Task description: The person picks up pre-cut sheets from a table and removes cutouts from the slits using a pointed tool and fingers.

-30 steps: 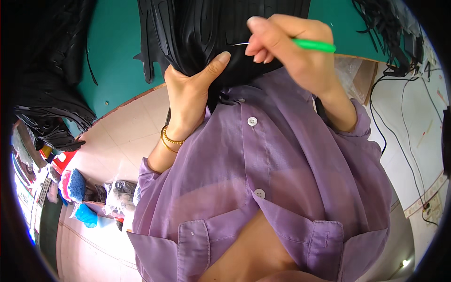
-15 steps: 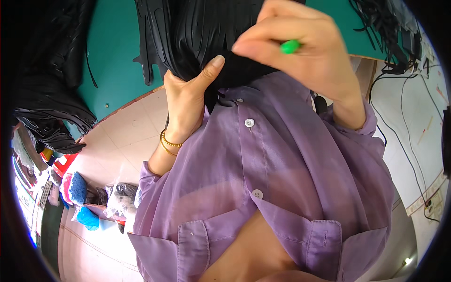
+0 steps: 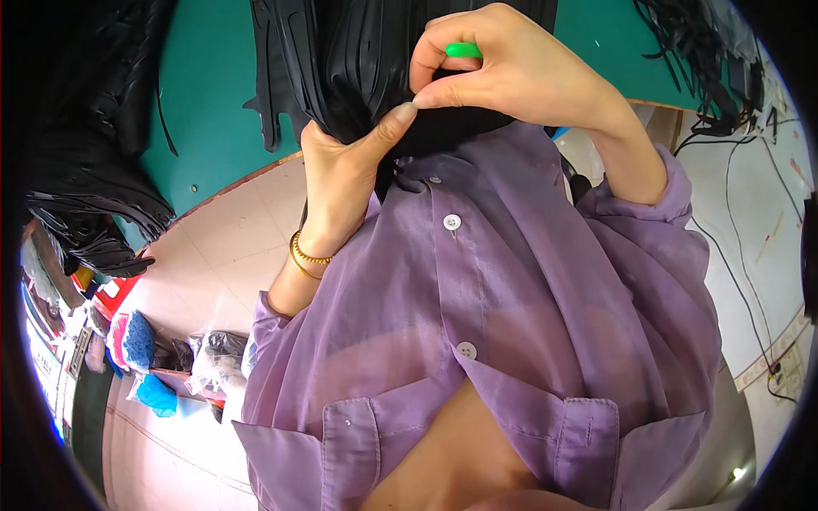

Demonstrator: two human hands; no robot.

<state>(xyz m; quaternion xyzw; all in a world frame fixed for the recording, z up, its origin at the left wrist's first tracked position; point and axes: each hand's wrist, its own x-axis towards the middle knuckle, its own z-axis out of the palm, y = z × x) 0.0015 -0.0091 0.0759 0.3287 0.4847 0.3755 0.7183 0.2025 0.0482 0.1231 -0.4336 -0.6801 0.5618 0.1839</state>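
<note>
A bundle of black, glossy, strip-like material [image 3: 358,51] lies over the table's near edge and hangs against my shirt. My left hand [image 3: 341,175] is closed around its lower part, thumb on top and the other fingers hidden beneath. My right hand [image 3: 532,72] has thumb and forefinger pinched together at my left thumb's tip. Whatever is in that pinch is too small to make out. A slim tool with a bright green rounded handle [image 3: 463,51] sits in the curled fingers of the right hand; its working end is hidden.
The green table top [image 3: 209,102] spreads behind the bundle. More black stripped material [image 3: 94,196] drapes off its left side, and loose black strips [image 3: 690,43] lie at far right. Cables [image 3: 733,221] run down the right wall. Bagged items [image 3: 221,362] stand on the floor at left.
My right hand has come left and turned, bringing its pinched fingertips to my left thumb. The green handle has moved left with it. My left hand has stayed nearly still.
</note>
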